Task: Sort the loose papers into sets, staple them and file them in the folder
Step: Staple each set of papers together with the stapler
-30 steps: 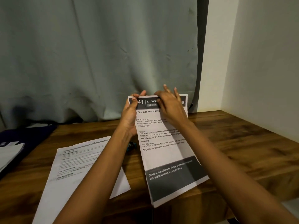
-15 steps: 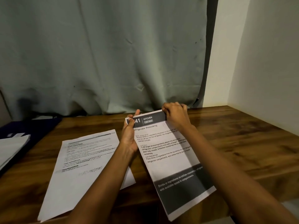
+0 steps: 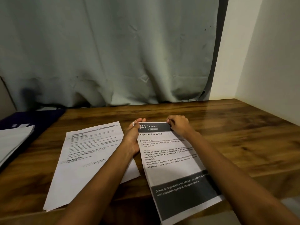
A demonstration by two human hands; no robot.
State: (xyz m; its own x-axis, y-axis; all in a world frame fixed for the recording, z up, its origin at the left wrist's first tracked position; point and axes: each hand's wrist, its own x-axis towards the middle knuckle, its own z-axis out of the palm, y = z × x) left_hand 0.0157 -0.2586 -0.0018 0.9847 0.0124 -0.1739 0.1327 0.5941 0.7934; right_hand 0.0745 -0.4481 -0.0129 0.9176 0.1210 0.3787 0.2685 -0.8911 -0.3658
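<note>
Forearms reach forward side by side over the wooden table (image 3: pixel 235 135), both hands meeting at the far end of one printed sheet (image 3: pixel 172 161). The left hand (image 3: pixel 132 140) lies palm up along the sheet's left edge, its thumb pressed down on the top left corner and its fingers beneath, so it pinches that corner. The right hand (image 3: pixel 178 125) is knuckles up, its fingers curled tight over the top right corner and holding it. Between the two grips runs the sheet's dark header band, marked "KITCHEN". From the grips the sheet stretches back toward the person, and its dark lower band overhangs the table's front edge. Whether one page or several are held cannot be told.

Just left of the left-hand grip, partly under that forearm, a second set of papers (image 3: pixel 84 159) lies flat on the table. Well to the left of both grips a dark folder (image 3: pixel 37 117) lies flat at the table's end, with a stack of white sheets (image 3: pixel 14 140) resting on it; whether they sit inside a pocket cannot be told. Beyond the grips hangs a grey curtain (image 3: pixel 113 54).
</note>
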